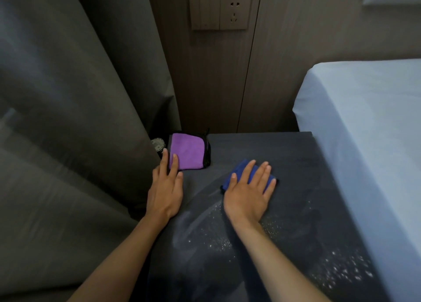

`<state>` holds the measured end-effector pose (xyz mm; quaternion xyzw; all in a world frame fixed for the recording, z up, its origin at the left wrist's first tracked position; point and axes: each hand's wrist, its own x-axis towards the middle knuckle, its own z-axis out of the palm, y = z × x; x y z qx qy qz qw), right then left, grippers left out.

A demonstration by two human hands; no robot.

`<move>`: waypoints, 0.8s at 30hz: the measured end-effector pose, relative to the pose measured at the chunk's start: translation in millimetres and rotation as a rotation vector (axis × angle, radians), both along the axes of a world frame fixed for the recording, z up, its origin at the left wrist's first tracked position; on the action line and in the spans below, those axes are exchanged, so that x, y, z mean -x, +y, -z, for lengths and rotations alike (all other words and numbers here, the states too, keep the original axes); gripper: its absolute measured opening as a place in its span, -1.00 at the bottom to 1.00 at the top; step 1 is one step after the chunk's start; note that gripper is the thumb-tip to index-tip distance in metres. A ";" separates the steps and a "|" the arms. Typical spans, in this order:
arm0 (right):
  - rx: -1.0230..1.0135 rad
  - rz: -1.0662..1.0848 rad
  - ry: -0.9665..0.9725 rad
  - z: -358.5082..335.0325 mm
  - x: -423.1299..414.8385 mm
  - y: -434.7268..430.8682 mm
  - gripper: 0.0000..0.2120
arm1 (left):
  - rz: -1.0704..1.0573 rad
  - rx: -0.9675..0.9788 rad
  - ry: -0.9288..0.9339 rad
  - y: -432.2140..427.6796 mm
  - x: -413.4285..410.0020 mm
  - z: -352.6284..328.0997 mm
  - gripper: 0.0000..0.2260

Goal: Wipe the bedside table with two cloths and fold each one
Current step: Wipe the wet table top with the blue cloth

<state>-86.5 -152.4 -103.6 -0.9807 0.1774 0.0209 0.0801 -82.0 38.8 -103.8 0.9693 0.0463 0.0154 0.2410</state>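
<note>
A folded purple cloth (188,150) with a black edge lies at the back left corner of the dark bedside table (284,160). My left hand (165,187) lies flat at the table's left edge, fingers apart, two fingertips touching the purple cloth's near left corner. A folded blue cloth (239,168) sits mid-table under my right hand (248,192), which presses it flat with spread fingers. White specks and pale wipe streaks cover the tabletop's near half.
A grey curtain (79,119) hangs along the table's left side, with a small round silvery object (157,144) beside the purple cloth. A bed with a white sheet (369,130) adjoins the right side. A wall switch and socket panel (220,11) is above.
</note>
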 end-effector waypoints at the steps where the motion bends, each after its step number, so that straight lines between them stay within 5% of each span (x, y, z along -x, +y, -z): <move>1: -0.006 -0.021 -0.009 0.7 4.4 10.5 -0.36 | 0.007 -0.001 -0.007 -0.1 0.2 0.7 -0.44; 12: -0.094 -0.108 -0.105 8.7 20.4 84.0 -0.35 | 0.012 0.177 -0.209 6.9 12.0 5.1 -0.45; 15: -0.094 -0.120 -0.062 8.7 20.5 85.5 -0.37 | -0.009 0.353 -0.157 8.6 11.5 4.3 -0.41; 24: -0.109 -0.169 -0.067 2.1 26.8 92.0 -0.37 | 0.012 0.451 -0.004 6.3 16.5 3.4 -0.47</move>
